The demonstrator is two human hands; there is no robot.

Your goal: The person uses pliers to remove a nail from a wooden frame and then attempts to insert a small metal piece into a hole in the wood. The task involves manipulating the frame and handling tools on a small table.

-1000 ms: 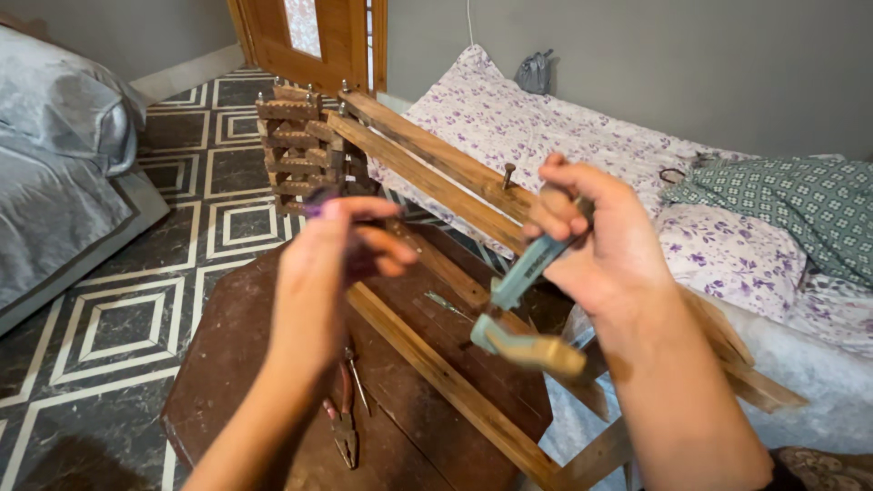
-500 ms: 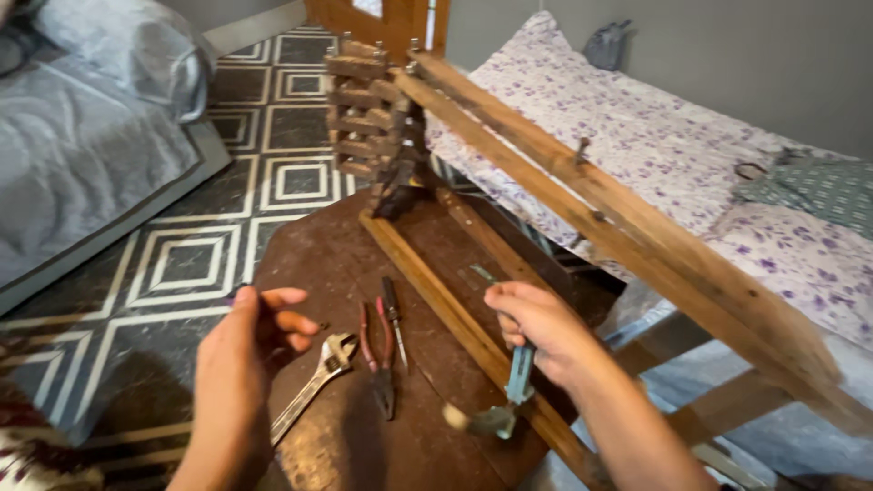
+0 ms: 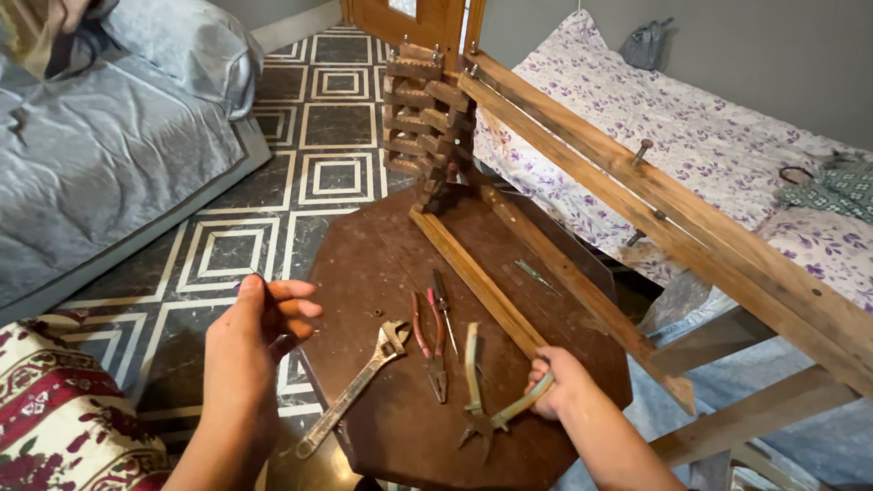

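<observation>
Soft, even indoor light is filling the room, casting only faint shadows beneath the tools on the brown table point(image 3: 382, 264); a mild sheen is showing on the grey bedspread point(image 3: 100, 164), and wide-angle distortion is bending lines toward the frame edges

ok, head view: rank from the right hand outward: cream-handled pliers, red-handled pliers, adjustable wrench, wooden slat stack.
1. cream-handled pliers: one handle in the right hand, on the table.
2. red-handled pliers: just to their left.
3. adjustable wrench: further left, near the table edge.
4. wooden slat stack: at the table's far end.
</observation>
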